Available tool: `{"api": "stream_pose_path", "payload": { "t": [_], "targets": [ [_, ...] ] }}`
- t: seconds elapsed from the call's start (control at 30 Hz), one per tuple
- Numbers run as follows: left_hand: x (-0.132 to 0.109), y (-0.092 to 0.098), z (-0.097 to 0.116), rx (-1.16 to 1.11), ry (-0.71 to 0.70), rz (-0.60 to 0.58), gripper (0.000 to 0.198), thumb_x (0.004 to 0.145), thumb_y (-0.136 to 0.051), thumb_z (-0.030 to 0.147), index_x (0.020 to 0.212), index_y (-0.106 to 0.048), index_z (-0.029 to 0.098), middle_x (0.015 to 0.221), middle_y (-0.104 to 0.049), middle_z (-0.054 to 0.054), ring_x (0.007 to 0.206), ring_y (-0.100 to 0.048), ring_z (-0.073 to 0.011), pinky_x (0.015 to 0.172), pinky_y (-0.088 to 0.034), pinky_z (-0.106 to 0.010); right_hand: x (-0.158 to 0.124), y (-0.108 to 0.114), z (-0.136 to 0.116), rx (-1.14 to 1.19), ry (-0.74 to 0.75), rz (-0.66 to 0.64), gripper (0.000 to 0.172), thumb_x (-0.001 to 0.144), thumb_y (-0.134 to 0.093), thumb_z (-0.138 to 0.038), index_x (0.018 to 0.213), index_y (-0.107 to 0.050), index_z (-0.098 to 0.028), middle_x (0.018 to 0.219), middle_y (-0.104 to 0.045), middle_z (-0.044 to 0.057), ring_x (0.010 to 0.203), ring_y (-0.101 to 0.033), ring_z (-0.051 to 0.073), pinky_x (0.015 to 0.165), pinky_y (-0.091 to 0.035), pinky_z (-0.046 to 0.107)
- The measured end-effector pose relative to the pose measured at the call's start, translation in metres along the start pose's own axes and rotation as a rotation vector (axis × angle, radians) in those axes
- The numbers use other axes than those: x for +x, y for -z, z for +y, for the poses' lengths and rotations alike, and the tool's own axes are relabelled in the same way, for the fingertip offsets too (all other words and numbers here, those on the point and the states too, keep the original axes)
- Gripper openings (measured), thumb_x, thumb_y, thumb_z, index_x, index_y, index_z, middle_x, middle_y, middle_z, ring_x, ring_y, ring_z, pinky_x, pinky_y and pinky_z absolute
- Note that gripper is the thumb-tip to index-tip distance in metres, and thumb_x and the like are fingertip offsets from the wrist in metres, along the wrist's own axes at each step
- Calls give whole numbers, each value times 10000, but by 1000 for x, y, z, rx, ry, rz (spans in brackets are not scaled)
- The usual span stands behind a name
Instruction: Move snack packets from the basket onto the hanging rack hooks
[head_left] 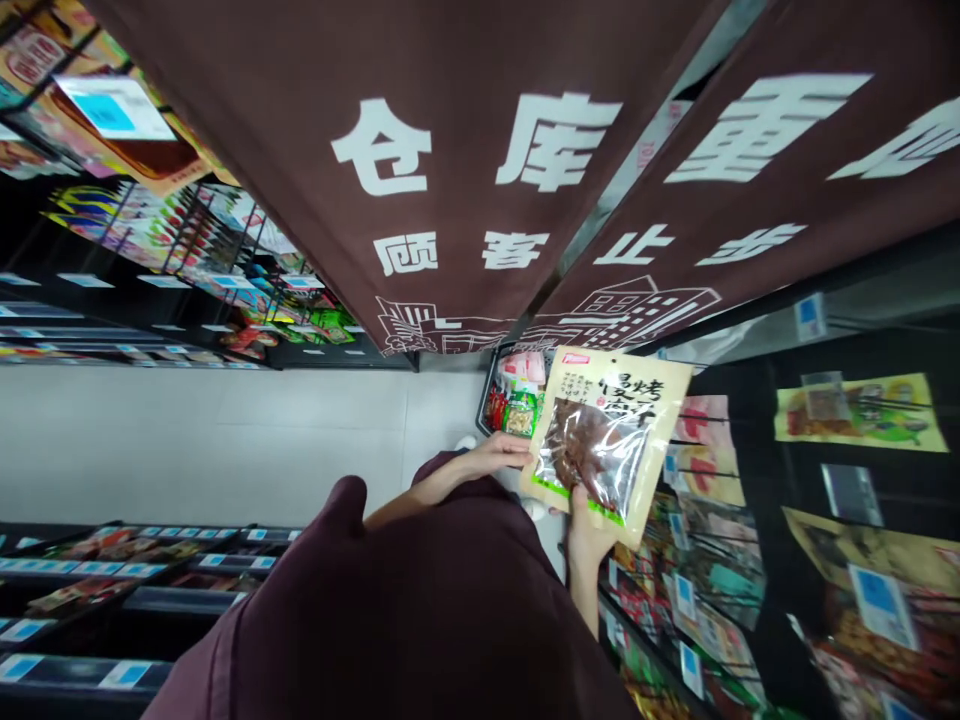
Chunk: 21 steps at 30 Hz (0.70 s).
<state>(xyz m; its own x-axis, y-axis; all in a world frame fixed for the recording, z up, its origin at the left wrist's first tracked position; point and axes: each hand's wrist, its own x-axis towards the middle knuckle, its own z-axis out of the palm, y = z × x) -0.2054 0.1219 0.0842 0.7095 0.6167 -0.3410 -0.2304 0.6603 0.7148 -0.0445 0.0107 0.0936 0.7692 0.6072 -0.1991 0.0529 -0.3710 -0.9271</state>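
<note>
A cream snack bag (581, 445) with a clear window is held up in front of me, tilted slightly. Brown, meat-like food shows through the window, and dark Chinese characters run across its upper part. My right hand (586, 535) grips the bottom edge, thumb on the front and the other fingers hidden behind. At the left edge, my left hand (504, 453) is closed against the bag, its fingertips partly out of sight. Just beyond, a dark shopping basket (482, 412) contains several packaged snacks, including a green pack (520, 410).
A brown split curtain (465, 60) with white Chinese characters hangs straight ahead. Shelves of hanging snack packs (705, 440) stand close on the right. More racks (172, 230) line the far left, with low shelves (142, 570) nearer. Pale floor tiles (315, 410) lie between them.
</note>
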Motion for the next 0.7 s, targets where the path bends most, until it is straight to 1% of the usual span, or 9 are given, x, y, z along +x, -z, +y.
{"api": "stream_pose_path", "payload": {
  "t": [0.1, 0.17, 0.27, 0.33, 0.43, 0.5, 0.57, 0.63, 0.7],
  "targets": [
    [2, 4, 0, 49, -14, 4, 520, 707, -809, 466, 1072, -737, 102, 932, -746, -109, 802, -658, -218, 783, -505, -334, 13, 13, 5, -66, 11, 16, 505, 623, -765, -479, 973, -684, -123, 974, -729, 116, 1040, -667, 310, 1035, -467, 475],
    [3, 4, 1, 48, -8, 2, 543, 720, -797, 473, 1112, -721, 105, 948, -744, -118, 796, -663, -219, 754, -512, -327, 18, 15, 4, -95, 39, 12, 465, 631, -758, -475, 938, -697, -131, 958, -735, 117, 1019, -676, 306, 1038, -464, 466],
    [2, 3, 2, 20, -9, -50, 603, 725, -808, 423, 1232, -651, 138, 1017, -729, -119, 867, -671, -222, 768, -505, -309, 15, 7, 2, -71, 37, 3, 484, 650, -738, -481, 967, -695, -118, 1003, -729, 135, 984, -682, 300, 1009, -483, 459],
    [0, 3, 1, 2, -21, -93, 674, 683, -851, 356, 1278, -604, 160, 1046, -715, -106, 914, -668, -218, 804, -495, -299, 9, -4, 3, -33, 29, -20, 527, 672, -713, -497, 1018, -682, -102, 1029, -721, 146, 1027, -664, 299, 1007, -480, 448],
    [-2, 6, 1, -2, -61, -42, 664, 637, -879, 297, 1227, -612, 151, 1059, -698, -94, 932, -656, -218, 810, -487, -286, -1, -17, 3, -18, 2, -89, 540, 709, -666, -543, 1007, -695, -93, 1022, -724, 150, 1071, -642, 299, 996, -482, 428],
    [0, 7, 2, -4, -95, 36, 601, 646, -870, 298, 1170, -626, 134, 1024, -696, -83, 881, -653, -210, 763, -486, -274, -3, -20, 0, -15, -18, -239, 488, 744, -628, -581, 815, -728, -109, 872, -743, 137, 944, -684, 291, 920, -523, 400],
    [3, 7, 2, -18, -122, 82, 564, 655, -863, 292, 1140, -627, 129, 978, -698, -65, 832, -648, -195, 737, -483, -267, -1, -19, -7, 6, -9, -392, 516, 800, -575, -600, 616, -707, -136, 682, -721, 113, 769, -702, 263, 838, -550, 367],
    [7, 5, 2, -42, -143, 103, 542, 653, -863, 277, 1121, -630, 131, 954, -702, -51, 818, -645, -182, 748, -485, -264, 5, -15, -15, 39, 26, -430, 537, 826, -567, -591, 547, -693, -150, 587, -695, 90, 648, -690, 236, 774, -559, 346],
    [10, 3, 2, -60, -156, 121, 528, 655, -862, 272, 1111, -633, 136, 967, -708, -52, 835, -649, -179, 776, -489, -269, 10, -12, -21, 77, 53, -377, 484, 803, -630, -563, 568, -711, -148, 576, -696, 80, 594, -678, 226, 721, -562, 336]
  ]
}}
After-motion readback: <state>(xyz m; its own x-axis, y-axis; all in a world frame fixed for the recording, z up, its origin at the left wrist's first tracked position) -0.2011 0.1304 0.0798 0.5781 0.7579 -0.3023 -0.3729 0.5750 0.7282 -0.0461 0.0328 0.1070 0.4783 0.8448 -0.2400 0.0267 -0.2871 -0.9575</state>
